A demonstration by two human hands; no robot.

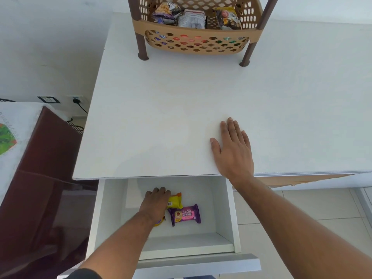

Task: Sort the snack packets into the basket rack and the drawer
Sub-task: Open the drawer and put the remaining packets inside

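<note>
Nearest the camera, the white drawer [225,214] stands pulled open below the table edge, a smooth box with flat walls and a pale grey front lip. The left hand [156,204] reaches down into it, knuckles up, fingers bent over the near end of a yellow packet [175,200]; whether the fingers actually pinch the packet or only rest on it cannot be told, since the palm side is hidden. Just right of the hand lies a glossy purple and pink biscuit packet [184,215], flat on the drawer floor and apart from the fingers. Under the wrist a small part of a third packet [160,222], yellow and dark, shows. That makes three packets seen in the drawer.

Above, the right hand [233,150] lies flat on the white table [161,117], fingers straight and slightly spread, palm pressed to the matt surface near its front edge, holding nothing.

At the far end of the table stands the basket rack [198,33], tan perforated plastic baskets on dark brown legs. Its upper basket holds three crinkled foil packets: one orange and purple at left [165,13], one silver in the middle [192,21], one dark and yellow at right [227,18]. The lower basket shows coloured packets through the lattice, too hidden to count.
</note>
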